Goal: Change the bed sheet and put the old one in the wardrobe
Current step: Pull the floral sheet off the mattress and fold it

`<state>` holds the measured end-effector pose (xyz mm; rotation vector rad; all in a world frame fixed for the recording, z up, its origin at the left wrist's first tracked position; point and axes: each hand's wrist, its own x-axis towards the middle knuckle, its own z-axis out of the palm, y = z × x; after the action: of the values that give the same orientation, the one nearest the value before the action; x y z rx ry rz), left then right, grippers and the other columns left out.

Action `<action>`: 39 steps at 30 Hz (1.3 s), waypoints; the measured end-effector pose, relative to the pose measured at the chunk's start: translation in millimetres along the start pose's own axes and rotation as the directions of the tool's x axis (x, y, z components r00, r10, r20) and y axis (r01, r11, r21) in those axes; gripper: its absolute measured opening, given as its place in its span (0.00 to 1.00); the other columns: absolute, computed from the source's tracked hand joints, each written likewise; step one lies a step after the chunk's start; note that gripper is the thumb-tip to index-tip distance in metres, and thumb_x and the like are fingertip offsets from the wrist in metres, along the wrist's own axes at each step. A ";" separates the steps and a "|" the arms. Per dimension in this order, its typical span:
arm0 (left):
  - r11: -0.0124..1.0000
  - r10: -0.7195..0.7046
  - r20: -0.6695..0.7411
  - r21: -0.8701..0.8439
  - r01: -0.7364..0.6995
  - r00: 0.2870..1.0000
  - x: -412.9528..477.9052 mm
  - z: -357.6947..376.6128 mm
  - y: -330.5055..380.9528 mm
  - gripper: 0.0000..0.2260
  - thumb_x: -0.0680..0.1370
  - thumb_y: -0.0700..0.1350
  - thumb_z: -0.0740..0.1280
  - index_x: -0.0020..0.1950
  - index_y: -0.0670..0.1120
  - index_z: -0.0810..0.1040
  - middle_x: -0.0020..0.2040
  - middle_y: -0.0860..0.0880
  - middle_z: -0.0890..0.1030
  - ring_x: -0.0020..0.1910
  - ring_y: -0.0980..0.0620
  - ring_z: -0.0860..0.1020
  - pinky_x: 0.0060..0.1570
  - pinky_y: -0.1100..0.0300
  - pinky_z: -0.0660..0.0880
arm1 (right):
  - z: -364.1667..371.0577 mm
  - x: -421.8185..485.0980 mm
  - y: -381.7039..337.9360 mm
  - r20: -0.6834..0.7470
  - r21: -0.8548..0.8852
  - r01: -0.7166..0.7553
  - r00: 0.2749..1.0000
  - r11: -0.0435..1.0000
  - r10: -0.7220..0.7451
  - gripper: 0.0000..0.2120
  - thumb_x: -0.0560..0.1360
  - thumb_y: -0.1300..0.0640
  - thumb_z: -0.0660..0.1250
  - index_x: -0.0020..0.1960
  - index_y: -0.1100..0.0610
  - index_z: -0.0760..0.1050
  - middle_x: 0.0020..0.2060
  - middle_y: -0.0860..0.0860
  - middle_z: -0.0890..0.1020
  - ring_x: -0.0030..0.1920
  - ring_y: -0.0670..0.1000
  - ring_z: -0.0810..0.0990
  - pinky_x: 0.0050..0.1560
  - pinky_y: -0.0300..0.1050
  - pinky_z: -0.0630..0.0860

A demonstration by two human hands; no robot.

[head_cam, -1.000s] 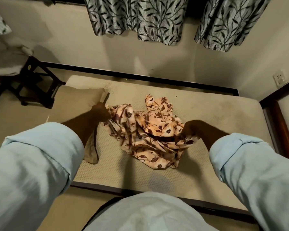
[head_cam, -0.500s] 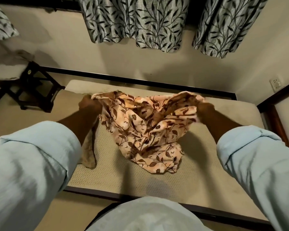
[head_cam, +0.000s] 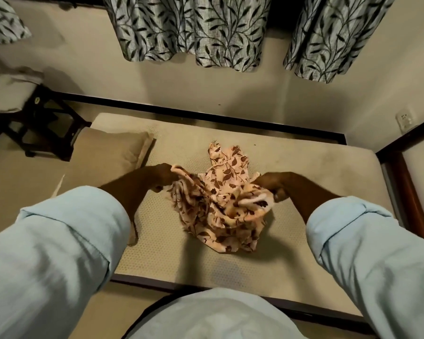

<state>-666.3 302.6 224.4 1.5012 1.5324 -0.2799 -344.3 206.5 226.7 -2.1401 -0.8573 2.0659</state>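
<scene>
Gripping the floral sheet (head_cam: 220, 204) at two points, left hand (head_cam: 163, 176) clenched on a bunched edge at the left of the heap, right hand (head_cam: 272, 185) clenched on a pale hem at the right. Bunched in a crumpled mound on the middle of the bare mattress (head_cam: 304, 172), most of it slumped toward the near edge, a peak of cloth standing up at the far side. Lying flat at the left end of the bed, a tan pillow (head_cam: 108, 157), just beside the left wrist.

Probably the step of sorting the cloth out, whether for spreading or folding; which sheet of the two this is, impossible to say from here.

Doing it well:
- Finding true corners or one straight hem before lifting; running fingers along the pale edge at the right to reach a corner, rather than pulling on a random fistful.
- Keeping both grips firm and moving apart evenly, so the tangle opens instead of tightening.
- Lifting high enough for the slumped part to hang free, then shaking once to drop the folds out.
- Watching the pillow: easy to drag or bury under the cloth; better shifted aside or lifted clear.
- Keeping the loose near edge from sliding off the mattress onto the floor.
</scene>
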 end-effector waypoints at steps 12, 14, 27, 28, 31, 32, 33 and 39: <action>0.697 -0.220 -0.572 -0.659 -0.283 0.790 18.1 -47.2 30.1 0.12 0.82 0.44 0.58 0.58 0.41 0.78 0.48 0.46 0.79 0.43 0.48 0.78 0.38 0.59 0.75 | -81.0 9.2 -68.9 -0.634 0.759 0.644 0.765 0.099 -0.113 0.14 0.71 0.54 0.71 0.55 0.59 0.80 0.57 0.61 0.83 0.57 0.63 0.82 0.62 0.67 0.75; 0.637 -0.288 -0.577 -0.711 -0.298 0.764 29.7 -64.5 20.9 0.19 0.79 0.49 0.57 0.62 0.41 0.78 0.55 0.45 0.81 0.55 0.46 0.80 0.54 0.55 0.77 | -114.7 28.2 -63.5 -0.696 0.718 0.696 0.718 -0.026 -0.024 0.19 0.77 0.46 0.66 0.61 0.57 0.81 0.56 0.60 0.84 0.58 0.63 0.82 0.58 0.63 0.79; 0.942 0.110 -0.171 -0.298 -0.158 0.979 17.2 56.7 19.7 0.14 0.81 0.50 0.65 0.57 0.42 0.81 0.52 0.34 0.83 0.36 0.43 0.81 0.20 0.67 0.65 | 61.3 111.0 -24.6 -0.201 0.673 0.203 0.976 0.711 -0.089 0.14 0.77 0.66 0.65 0.61 0.66 0.80 0.49 0.61 0.84 0.47 0.59 0.84 0.52 0.55 0.83; 0.939 0.081 -0.138 -0.323 -0.122 0.987 16.9 62.5 22.0 0.13 0.81 0.48 0.64 0.59 0.41 0.81 0.55 0.34 0.82 0.42 0.40 0.83 0.19 0.67 0.65 | 68.7 112.6 -27.7 -0.166 0.703 0.192 0.981 0.685 -0.104 0.16 0.77 0.65 0.66 0.64 0.66 0.79 0.54 0.60 0.84 0.52 0.58 0.84 0.58 0.56 0.82; 0.922 0.030 -0.076 -0.384 -0.057 0.997 18.0 70.9 25.6 0.14 0.81 0.44 0.62 0.64 0.41 0.79 0.59 0.33 0.80 0.47 0.46 0.81 0.24 0.65 0.67 | 97.0 69.2 -43.5 -0.126 0.750 0.199 0.979 0.631 -0.160 0.13 0.80 0.66 0.61 0.57 0.67 0.83 0.55 0.61 0.84 0.52 0.56 0.83 0.59 0.51 0.80; 0.914 0.022 -0.065 -0.402 -0.046 0.998 17.9 72.1 27.0 0.14 0.81 0.43 0.62 0.65 0.42 0.78 0.56 0.35 0.81 0.44 0.48 0.79 0.27 0.64 0.68 | 100.9 61.3 -44.9 -0.137 0.758 0.217 0.975 0.616 -0.175 0.14 0.81 0.67 0.59 0.52 0.67 0.84 0.50 0.61 0.86 0.46 0.55 0.85 0.53 0.50 0.83; 0.904 0.017 -0.058 -0.426 -0.040 0.998 16.8 72.5 28.1 0.13 0.81 0.43 0.62 0.64 0.42 0.79 0.52 0.38 0.81 0.40 0.50 0.77 0.30 0.62 0.70 | 101.5 61.6 -45.5 -0.168 0.762 0.246 0.969 0.599 -0.183 0.15 0.82 0.67 0.58 0.49 0.67 0.84 0.45 0.61 0.86 0.42 0.55 0.87 0.46 0.49 0.84; 0.791 -0.044 0.012 -0.610 0.042 0.999 16.0 64.6 30.7 0.15 0.80 0.51 0.66 0.61 0.43 0.80 0.52 0.42 0.83 0.49 0.46 0.81 0.54 0.49 0.79 | 103.1 71.5 -56.3 -0.321 0.876 0.382 0.918 0.295 -0.234 0.15 0.82 0.63 0.61 0.67 0.63 0.77 0.58 0.62 0.84 0.56 0.59 0.85 0.57 0.59 0.83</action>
<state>-607.4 273.5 191.7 0.9458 1.4677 0.1905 -463.7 248.8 173.0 -1.2586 0.0509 1.5145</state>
